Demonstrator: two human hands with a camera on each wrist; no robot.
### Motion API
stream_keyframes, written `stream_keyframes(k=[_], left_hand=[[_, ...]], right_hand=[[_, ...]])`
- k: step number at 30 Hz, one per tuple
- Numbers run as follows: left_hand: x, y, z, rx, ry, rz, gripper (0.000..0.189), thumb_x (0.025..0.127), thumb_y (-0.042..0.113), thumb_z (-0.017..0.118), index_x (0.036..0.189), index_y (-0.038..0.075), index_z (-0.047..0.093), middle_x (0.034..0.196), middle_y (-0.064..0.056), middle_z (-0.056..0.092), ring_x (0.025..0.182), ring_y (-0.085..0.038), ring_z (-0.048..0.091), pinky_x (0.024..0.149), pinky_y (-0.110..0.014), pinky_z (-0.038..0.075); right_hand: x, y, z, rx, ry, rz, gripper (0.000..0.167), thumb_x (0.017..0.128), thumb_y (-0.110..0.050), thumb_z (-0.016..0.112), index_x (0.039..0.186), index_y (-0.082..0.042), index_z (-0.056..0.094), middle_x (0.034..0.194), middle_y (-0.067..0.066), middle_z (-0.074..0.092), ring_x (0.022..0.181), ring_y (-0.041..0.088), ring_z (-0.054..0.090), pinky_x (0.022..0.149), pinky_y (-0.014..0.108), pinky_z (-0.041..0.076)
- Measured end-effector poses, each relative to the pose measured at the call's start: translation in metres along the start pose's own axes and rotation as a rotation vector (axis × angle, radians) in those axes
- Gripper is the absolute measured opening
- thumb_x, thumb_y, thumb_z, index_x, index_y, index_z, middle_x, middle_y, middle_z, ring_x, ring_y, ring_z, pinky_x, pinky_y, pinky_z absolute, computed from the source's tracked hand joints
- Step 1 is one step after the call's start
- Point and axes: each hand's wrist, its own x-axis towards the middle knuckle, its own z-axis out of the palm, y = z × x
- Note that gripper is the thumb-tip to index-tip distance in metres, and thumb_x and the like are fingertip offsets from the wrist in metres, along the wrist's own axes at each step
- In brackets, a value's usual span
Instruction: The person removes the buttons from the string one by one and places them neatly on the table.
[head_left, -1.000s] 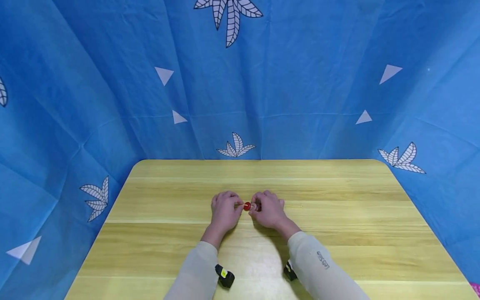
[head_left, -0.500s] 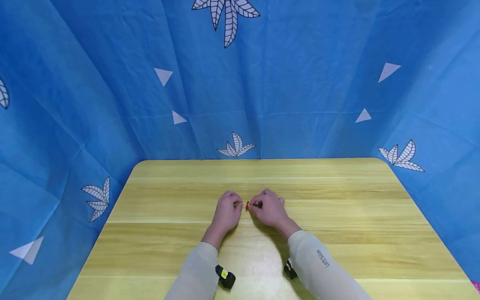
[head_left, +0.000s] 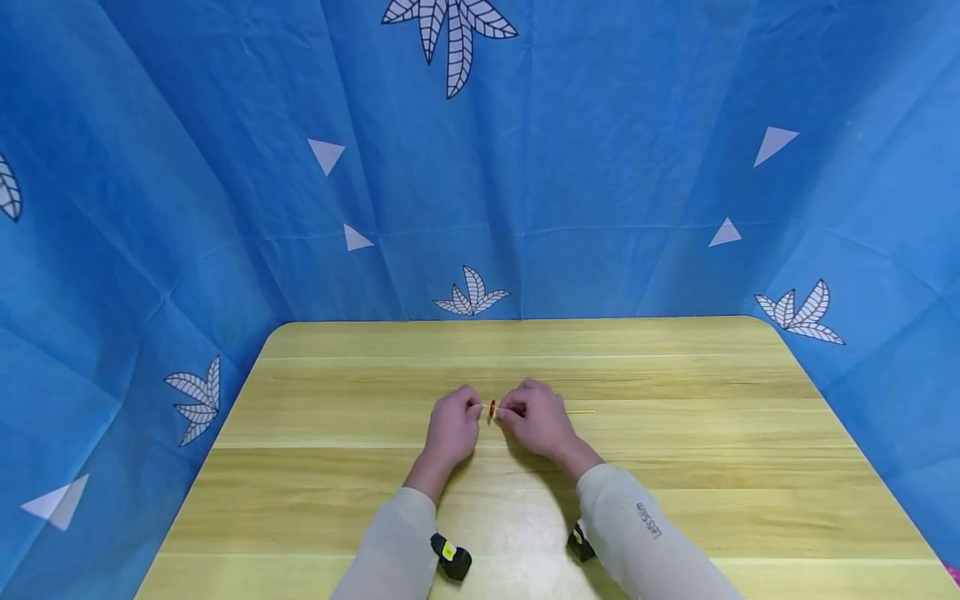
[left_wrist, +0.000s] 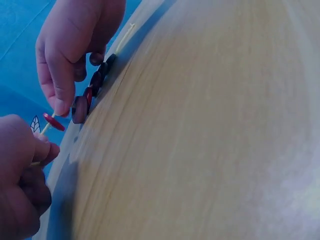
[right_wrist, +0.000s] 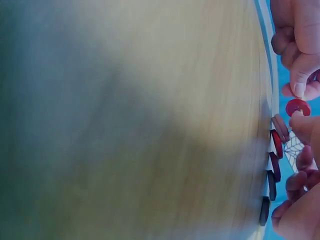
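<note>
A red button (head_left: 492,411), threaded on a thin yellow cord (head_left: 581,412), hangs nearly edge-on between the hands in the head view. Left of it, my left hand (head_left: 453,427) pinches the cord between thumb and fingertips. On the other side my right hand (head_left: 538,421) pinches the cord close to the button. Under the right hand, in the left wrist view, several more buttons sit along the cord: a brownish-pink one (left_wrist: 79,110), a second red one (left_wrist: 89,98) and dark ones (left_wrist: 96,82). The right fingers hide most of these in the head view.
The light wooden table (head_left: 675,517) has a far edge beyond the hands. A blue patterned curtain (head_left: 600,167) surrounds it at the back and sides. Black wrist cameras (head_left: 452,557) hang by the sleeves.
The red button has turned from face-on to edge-on, and the brownish-pink button beside it has gone from sight in the head view. My left hand and the cord's right end shifted slightly left.
</note>
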Motion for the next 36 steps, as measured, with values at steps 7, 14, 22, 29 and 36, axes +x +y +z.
stream_keyframes(k=[7, 14, 22, 29, 36], left_hand=[[-0.004, 0.0, 0.0, 0.101, -0.082, -0.076, 0.005, 0.099, 0.019, 0.057, 0.094, 0.016, 0.057, 0.076, 0.003, 0.055, 0.068, -0.02, 0.052, 0.062, -0.038, 0.042], [-0.005, -0.001, -0.003, 0.05, -0.122, -0.098, 0.006, 0.094, 0.018, 0.057, 0.098, 0.018, 0.061, 0.067, 0.003, 0.051, 0.063, -0.017, 0.048, 0.064, -0.038, 0.042], [-0.006, -0.007, -0.002, 0.033, -0.154, -0.055, 0.029, 0.087, 0.032, 0.071, 0.113, 0.021, 0.065, 0.058, 0.006, 0.039, 0.05, -0.01, 0.031, 0.052, -0.03, 0.03], [-0.006, -0.009, -0.002, 0.032, -0.168, -0.022, 0.038, 0.084, 0.043, 0.078, 0.115, 0.024, 0.069, 0.057, 0.006, 0.042, 0.053, -0.012, 0.037, 0.051, -0.029, 0.03], [-0.004, -0.01, 0.0, 0.045, -0.157, 0.011, 0.03, 0.086, 0.039, 0.078, 0.112, 0.025, 0.072, 0.052, 0.009, 0.042, 0.046, -0.009, 0.037, 0.047, -0.027, 0.03]], right_hand=[[-0.001, -0.003, -0.001, -0.008, -0.052, 0.072, 0.013, 0.09, -0.018, 0.076, 0.079, -0.022, 0.072, 0.077, -0.011, 0.052, 0.073, 0.011, 0.05, 0.077, 0.045, 0.036], [-0.003, -0.004, -0.001, 0.031, -0.07, 0.07, 0.014, 0.091, -0.018, 0.075, 0.079, -0.022, 0.07, 0.075, -0.009, 0.05, 0.071, 0.012, 0.046, 0.075, 0.043, 0.03], [-0.004, -0.002, -0.001, 0.031, -0.07, 0.076, 0.015, 0.091, -0.018, 0.075, 0.079, -0.023, 0.069, 0.076, -0.01, 0.051, 0.071, 0.011, 0.048, 0.076, 0.044, 0.031], [-0.005, 0.0, -0.001, 0.04, -0.069, 0.062, 0.017, 0.092, -0.019, 0.074, 0.077, -0.025, 0.068, 0.075, -0.011, 0.051, 0.071, 0.01, 0.048, 0.075, 0.043, 0.029], [-0.004, 0.003, 0.0, 0.042, -0.066, 0.081, 0.016, 0.091, -0.02, 0.075, 0.078, -0.025, 0.068, 0.075, -0.011, 0.052, 0.071, 0.01, 0.049, 0.076, 0.043, 0.029]])
